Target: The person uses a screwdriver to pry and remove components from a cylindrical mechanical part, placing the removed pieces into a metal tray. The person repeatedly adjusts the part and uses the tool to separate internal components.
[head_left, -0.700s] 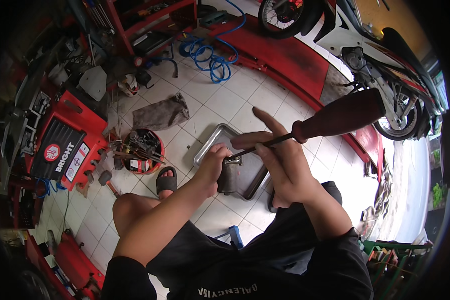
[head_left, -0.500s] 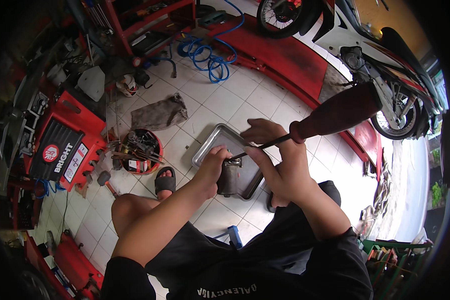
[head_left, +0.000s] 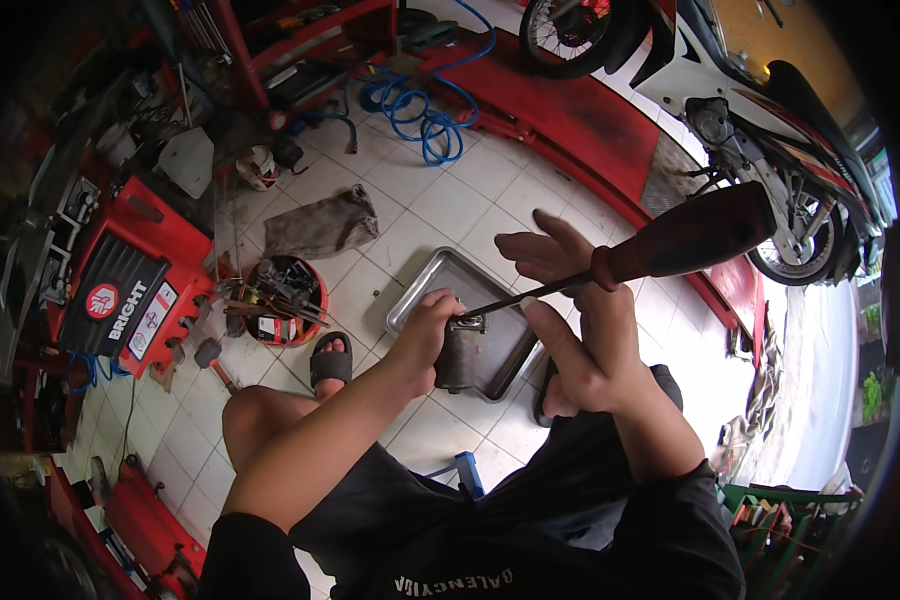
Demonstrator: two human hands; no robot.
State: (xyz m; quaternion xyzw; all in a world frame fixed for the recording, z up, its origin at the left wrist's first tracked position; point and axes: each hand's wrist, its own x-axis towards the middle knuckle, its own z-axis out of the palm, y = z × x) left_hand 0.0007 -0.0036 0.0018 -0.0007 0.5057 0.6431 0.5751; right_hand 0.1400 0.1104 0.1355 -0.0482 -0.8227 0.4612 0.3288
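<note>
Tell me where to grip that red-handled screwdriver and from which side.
Probably by the thick handle of the screwdriver, from the person's right: its wide end juts rightward past the open right hand, while the thin shaft slants left toward the metal cylinder in the left hand.

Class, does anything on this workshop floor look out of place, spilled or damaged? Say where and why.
A blue hose lies in loose loops on the tiles beside the red platform, and a grimy rag lies beyond the cluttered red tub; both look untidy there. No spill or clear damage shows.
</note>
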